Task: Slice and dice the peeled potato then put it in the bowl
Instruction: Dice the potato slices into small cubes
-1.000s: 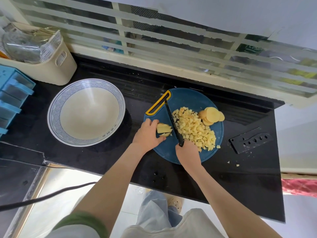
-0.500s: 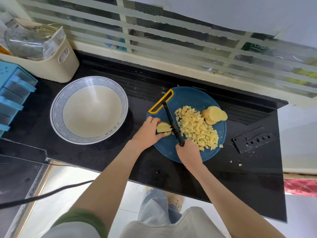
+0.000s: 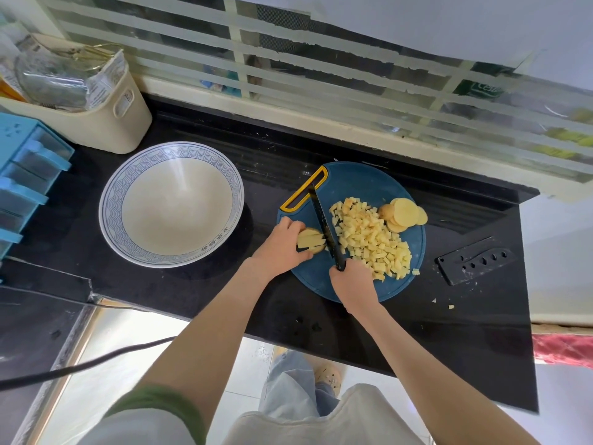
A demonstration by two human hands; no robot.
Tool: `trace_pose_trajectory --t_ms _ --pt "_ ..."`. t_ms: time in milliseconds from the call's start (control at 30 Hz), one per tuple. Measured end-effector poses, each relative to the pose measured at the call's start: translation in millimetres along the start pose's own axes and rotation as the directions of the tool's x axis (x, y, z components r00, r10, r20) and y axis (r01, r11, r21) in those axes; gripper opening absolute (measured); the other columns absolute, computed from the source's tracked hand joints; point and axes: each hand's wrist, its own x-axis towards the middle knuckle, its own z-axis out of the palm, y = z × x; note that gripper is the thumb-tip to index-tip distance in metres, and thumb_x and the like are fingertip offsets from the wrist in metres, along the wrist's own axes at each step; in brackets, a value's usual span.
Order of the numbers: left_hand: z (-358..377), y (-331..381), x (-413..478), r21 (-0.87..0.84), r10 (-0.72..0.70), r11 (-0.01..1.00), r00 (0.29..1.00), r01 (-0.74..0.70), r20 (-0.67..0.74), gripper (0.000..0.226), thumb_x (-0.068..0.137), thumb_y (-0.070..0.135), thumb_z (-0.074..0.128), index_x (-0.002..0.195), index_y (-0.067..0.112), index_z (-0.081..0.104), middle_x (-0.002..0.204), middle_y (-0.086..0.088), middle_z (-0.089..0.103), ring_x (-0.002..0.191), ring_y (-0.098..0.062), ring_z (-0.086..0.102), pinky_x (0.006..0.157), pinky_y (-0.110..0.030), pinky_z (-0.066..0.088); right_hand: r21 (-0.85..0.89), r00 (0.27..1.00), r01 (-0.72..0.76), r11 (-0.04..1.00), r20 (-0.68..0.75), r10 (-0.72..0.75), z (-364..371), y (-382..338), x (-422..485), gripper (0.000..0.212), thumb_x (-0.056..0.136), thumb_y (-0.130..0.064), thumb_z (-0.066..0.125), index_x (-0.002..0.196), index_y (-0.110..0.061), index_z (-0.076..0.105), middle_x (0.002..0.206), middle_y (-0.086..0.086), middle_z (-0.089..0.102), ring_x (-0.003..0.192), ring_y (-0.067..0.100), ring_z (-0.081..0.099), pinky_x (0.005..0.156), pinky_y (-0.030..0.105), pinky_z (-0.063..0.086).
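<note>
"Where was the potato just then?"

"On the round blue board [image 3: 362,184]. The left hand [image 3: 282,245] pinned down a small stack of slices [image 3: 309,241], with the fingers curled over its top and pinching it. The tips were tucked back, I'd guess to stay out of the cut. The knife [image 3: 324,226] stood just right of those fingertips, its thin black blade down in the stack, which was already split into strips."

"And the other hand?"

"The right hand [image 3: 353,281] had its fingers closed round the black handle at the board's near edge. Beyond the blade from the left fingers lay a heap of small pale cubes [image 3: 369,239], moist and sharp-cornered. Past that were a few flat round discs [image 3: 406,213], overlapping, probably waiting their turn."

"Nothing in the bowl?"

"Nothing. The bowl [image 3: 112,194] was wide and glazed white with a blue patterned rim. It sat on the glossy black counter [image 3: 192,284], left of the left hand, handy for tipping the board into, I'd say."
</note>
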Motion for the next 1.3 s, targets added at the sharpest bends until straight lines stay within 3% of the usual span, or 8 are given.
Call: trace_pose_trajectory --t_ms 200,533,700,867,1000,1167,1233,1300 --pt "3 15 -3 0.263 0.131 0.961 0.976 -0.082 -0.174 0.042 0.086 0.032 0.067 0.118 0.012 0.048 0.115 -0.006 0.042 0.104 -0.019 0.045 0.078 -0.029 0.043 0.007 1.000 -0.005 1.000 -0.012 0.006 -2 -1 -1 0.028 0.094 -0.018 0.048 0.066 -0.015 0.043 0.062 0.002 0.046 0.058 0.020 0.049 0.056 0.035 0.045" --pt "13 16 -4 0.472 0.265 0.859 0.962 -0.200 -0.074 0.019 0.097 0.018 0.050 0.115 0.010 0.051 0.112 -0.005 0.049 0.101 -0.020 0.051 0.075 -0.029 0.039 -0.001 0.998 -0.022 1.000 -0.062 0.021 -9 3 -3 0.026 0.095 -0.019 0.048 0.071 -0.011 0.046 0.062 0.000 0.045 0.057 0.017 0.047 0.052 0.029 0.040" --pt "14 23 -2 0.422 0.268 0.884 0.958 -0.201 -0.104 0.021 0.100 0.022 0.046 0.116 0.010 0.054 0.112 -0.005 0.052 0.102 -0.020 0.052 0.079 -0.029 0.041 0.045 0.995 -0.041 0.998 -0.088 0.045 -20 7 0 0.028 0.095 -0.021 0.048 0.068 -0.013 0.044 0.061 0.001 0.044 0.052 0.013 0.041 0.047 0.024 0.031" --pt "18 52 15 0.194 0.203 0.966 0.964 -0.170 -0.170 0.017 0.098 0.013 0.047 0.109 0.007 0.057 0.106 -0.009 0.056 0.101 -0.024 0.054 0.081 -0.033 0.044 0.116 0.989 -0.062 0.991 -0.128 0.076 -30 8 3 0.021 0.096 -0.022 0.049 0.081 -0.009 0.053 0.065 0.001 0.047 0.054 0.013 0.044 0.046 0.023 0.031" --pt "23 71 24 0.095 0.154 0.985 0.977 -0.141 -0.144 0.027 0.097 0.009 0.042 0.119 0.009 0.059 0.110 -0.011 0.062 0.105 -0.027 0.055 0.077 -0.035 0.044 0.114 0.984 -0.065 0.991 -0.155 0.082 -34 12 6 0.020 0.096 -0.023 0.048 0.090 -0.007 0.057 0.068 0.002 0.049 0.058 0.012 0.045 0.047 0.023 0.032" --pt "13 46 11 0.140 0.050 0.990 0.935 0.000 -0.350 0.035 0.096 0.022 0.048 0.129 0.012 0.052 0.121 -0.009 0.056 0.112 -0.027 0.050 0.092 -0.040 0.040 0.094 0.992 -0.033 0.995 -0.115 0.044 -32 10 2 0.021 0.096 -0.020 0.048 0.080 -0.008 0.053 0.065 0.001 0.047 0.054 0.012 0.043 0.046 0.023 0.032" --pt "9 30 2 0.189 -0.016 0.978 0.938 0.086 -0.348 0.042 0.096 0.031 0.049 0.133 0.012 0.047 0.127 -0.008 0.053 0.116 -0.026 0.047 0.093 -0.039 0.036 0.076 0.996 -0.025 0.997 -0.085 0.031 -27 8 1 0.026 0.095 -0.019 0.048 0.069 -0.014 0.047 0.062 0.000 0.045 0.052 0.012 0.041 0.046 0.023 0.030" --pt "9 16 -6 0.226 -0.001 0.972 0.966 0.061 -0.259 0.049 0.095 0.038 0.051 0.136 0.012 0.043 0.130 -0.007 0.051 0.117 -0.025 0.046 0.095 -0.038 0.035 0.018 0.997 -0.008 1.000 -0.072 0.009 -21 4 0 0.031 0.094 -0.018 0.048 0.064 -0.015 0.042 0.060 -0.001 0.043 0.051 0.011 0.039 0.044 0.023 0.028"
